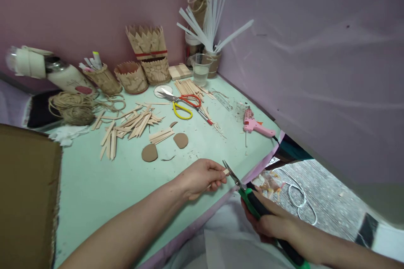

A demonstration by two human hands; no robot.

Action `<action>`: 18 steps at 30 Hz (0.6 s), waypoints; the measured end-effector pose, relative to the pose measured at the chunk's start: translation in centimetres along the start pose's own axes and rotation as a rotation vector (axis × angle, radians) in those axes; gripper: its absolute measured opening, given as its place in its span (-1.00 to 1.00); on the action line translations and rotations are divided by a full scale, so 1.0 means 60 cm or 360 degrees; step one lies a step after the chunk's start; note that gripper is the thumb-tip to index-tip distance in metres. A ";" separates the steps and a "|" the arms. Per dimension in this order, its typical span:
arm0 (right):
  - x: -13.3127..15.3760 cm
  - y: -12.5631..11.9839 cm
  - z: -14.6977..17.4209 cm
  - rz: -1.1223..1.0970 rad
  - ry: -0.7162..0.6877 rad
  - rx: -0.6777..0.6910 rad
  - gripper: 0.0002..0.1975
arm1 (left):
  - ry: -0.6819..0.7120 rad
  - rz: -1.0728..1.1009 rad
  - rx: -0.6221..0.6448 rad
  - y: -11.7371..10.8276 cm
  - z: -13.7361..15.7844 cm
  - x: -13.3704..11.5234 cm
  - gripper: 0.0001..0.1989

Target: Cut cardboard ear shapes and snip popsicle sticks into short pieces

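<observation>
Near the table's front edge, my left hand [203, 178] pinches a small flat wooden stick [226, 172], whose end sticks out past the fingertips. Most of the stick is hidden by the hand. My right hand [273, 220] is wrapped round the green and black handles of a pair of snips [254, 205]. The snips' metal jaws point up and left, right beside the stick's end; I cannot tell whether they touch it. Beyond my left hand lie two brown cardboard discs [149, 153] and a few trimmed sticks [161, 135].
Wooden sticks [139, 122] are heaped at centre left beside a twine ball [72, 107]. Scissors [181, 101] with red and yellow handles lie behind. A pink glue gun [257, 126] rests at the right edge. Carved-looking pots [131, 77] and a water cup [201, 70] stand along the wall.
</observation>
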State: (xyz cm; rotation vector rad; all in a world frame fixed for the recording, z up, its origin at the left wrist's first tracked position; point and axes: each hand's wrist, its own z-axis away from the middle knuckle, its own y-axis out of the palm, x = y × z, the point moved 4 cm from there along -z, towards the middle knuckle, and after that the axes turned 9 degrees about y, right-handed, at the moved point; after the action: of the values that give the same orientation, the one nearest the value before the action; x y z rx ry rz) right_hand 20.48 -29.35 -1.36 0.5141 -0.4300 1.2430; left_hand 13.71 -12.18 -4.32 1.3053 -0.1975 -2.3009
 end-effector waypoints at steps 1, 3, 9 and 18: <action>-0.005 -0.001 0.001 -0.0007 0.0019 -0.0017 -0.77 | -0.0012 0.0003 0.0007 0.002 -0.001 0.002 -0.77; -0.018 -0.002 0.000 -0.0074 0.0084 -0.0043 -0.76 | -0.0022 -0.0006 -0.0001 0.005 -0.002 0.005 -0.78; -0.040 -0.004 -0.013 -0.0242 0.0059 -0.0026 -0.85 | 0.0118 -0.0006 -0.0111 0.004 0.005 -0.012 -0.80; -0.019 0.003 -0.045 -0.0903 -0.0180 0.0122 -0.72 | 0.0621 0.0467 -0.0514 -0.028 0.014 -0.058 -0.85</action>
State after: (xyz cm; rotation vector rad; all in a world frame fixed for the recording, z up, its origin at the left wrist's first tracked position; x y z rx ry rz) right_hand 20.05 -28.63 -4.16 0.7156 -0.3016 0.6873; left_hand 13.94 -9.16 -1.82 1.4138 0.1047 -1.7120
